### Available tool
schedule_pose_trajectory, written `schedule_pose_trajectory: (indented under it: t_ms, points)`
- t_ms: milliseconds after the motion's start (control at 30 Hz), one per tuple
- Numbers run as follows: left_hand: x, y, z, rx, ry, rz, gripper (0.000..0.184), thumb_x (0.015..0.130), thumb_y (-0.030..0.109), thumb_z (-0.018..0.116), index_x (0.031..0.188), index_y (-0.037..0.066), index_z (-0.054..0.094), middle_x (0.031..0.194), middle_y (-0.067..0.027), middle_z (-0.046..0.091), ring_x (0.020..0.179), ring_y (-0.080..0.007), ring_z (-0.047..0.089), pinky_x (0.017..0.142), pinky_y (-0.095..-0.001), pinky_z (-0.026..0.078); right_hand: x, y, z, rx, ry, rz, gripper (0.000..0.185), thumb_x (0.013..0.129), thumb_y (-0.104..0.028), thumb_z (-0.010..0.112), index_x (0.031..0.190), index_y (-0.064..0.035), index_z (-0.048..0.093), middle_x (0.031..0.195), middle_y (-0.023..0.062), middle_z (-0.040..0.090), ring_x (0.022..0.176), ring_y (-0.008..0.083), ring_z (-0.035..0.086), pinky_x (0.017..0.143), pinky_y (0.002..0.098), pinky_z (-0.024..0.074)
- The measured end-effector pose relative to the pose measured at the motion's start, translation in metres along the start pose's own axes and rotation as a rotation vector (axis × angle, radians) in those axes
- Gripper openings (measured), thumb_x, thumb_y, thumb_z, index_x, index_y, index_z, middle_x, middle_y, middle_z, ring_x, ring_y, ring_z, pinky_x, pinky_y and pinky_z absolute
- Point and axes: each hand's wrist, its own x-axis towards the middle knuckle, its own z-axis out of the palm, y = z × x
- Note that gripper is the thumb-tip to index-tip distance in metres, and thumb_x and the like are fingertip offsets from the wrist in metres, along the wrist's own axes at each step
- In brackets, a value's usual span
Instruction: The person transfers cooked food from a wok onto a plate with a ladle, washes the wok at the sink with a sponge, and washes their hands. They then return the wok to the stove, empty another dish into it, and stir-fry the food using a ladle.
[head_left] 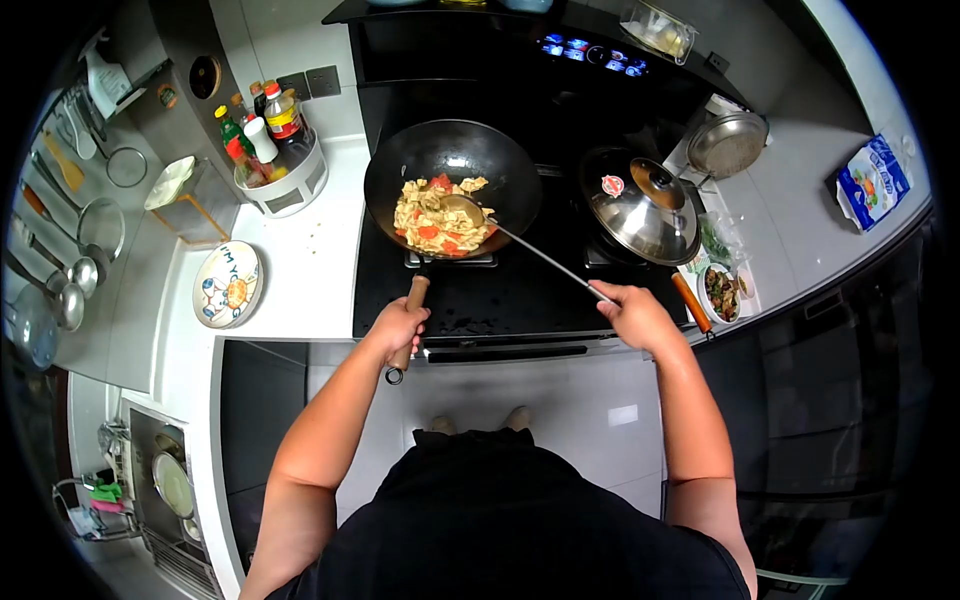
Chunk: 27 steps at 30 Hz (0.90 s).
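Observation:
A black wok sits on the left burner of the stove. Pale yellow and red pieces of food lie in its lower left part. My left hand is wrapped round the wok's wooden handle. The long metal shaft of a ladle runs from the food down to my right hand, whose fingers are closed on its end. The ladle's bowl rests among the food, partly covered by it.
A lidded pan stands on the right burner, its handle pointing forward. Beside it is a bowl of dark food. On the left counter are a patterned bowl and a bottle rack. A sink is lower left.

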Motion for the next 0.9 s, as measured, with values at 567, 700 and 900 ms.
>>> schedule_pose_trajectory:
  t_ms: [567, 700, 900]
  points:
    - [0.003, -0.003, -0.002, -0.004, -0.019, 0.024, 0.014, 0.09, 0.018, 0.057, 0.094, 0.012, 0.045, 0.062, 0.0022, 0.047, 0.042, -0.0089, 0.043, 0.04, -0.0272, 0.041, 0.045, 0.007, 0.055, -0.103, 0.026, 0.116, 0.036, 0.092, -0.023, 0.056, 0.128, -0.0221, 0.058, 0.107, 0.0178, 0.066, 0.099, 0.0375, 0.061, 0.088, 0.0427, 0.0495]
    - [0.003, -0.003, -0.002, 0.002, -0.008, 0.013, 0.014, 0.09, 0.018, 0.057, 0.095, 0.013, 0.046, 0.062, 0.0021, 0.047, 0.043, -0.0091, 0.043, 0.04, -0.0274, 0.041, 0.049, -0.003, 0.046, -0.256, 0.142, 0.085, 0.037, 0.093, -0.023, 0.052, 0.129, -0.0235, 0.056, 0.1, 0.0178, 0.067, 0.093, 0.0373, 0.064, 0.084, 0.0465, 0.0508]
    - [0.003, -0.002, -0.001, -0.009, -0.016, 0.014, 0.014, 0.09, 0.018, 0.057, 0.094, 0.013, 0.045, 0.061, 0.002, 0.047, 0.043, -0.0096, 0.043, 0.04, -0.0277, 0.041, 0.047, -0.017, 0.077, -0.217, 0.037, 0.152, 0.038, 0.094, -0.026, 0.051, 0.131, -0.0254, 0.054, 0.101, 0.0187, 0.067, 0.094, 0.0372, 0.064, 0.085, 0.0453, 0.0514]
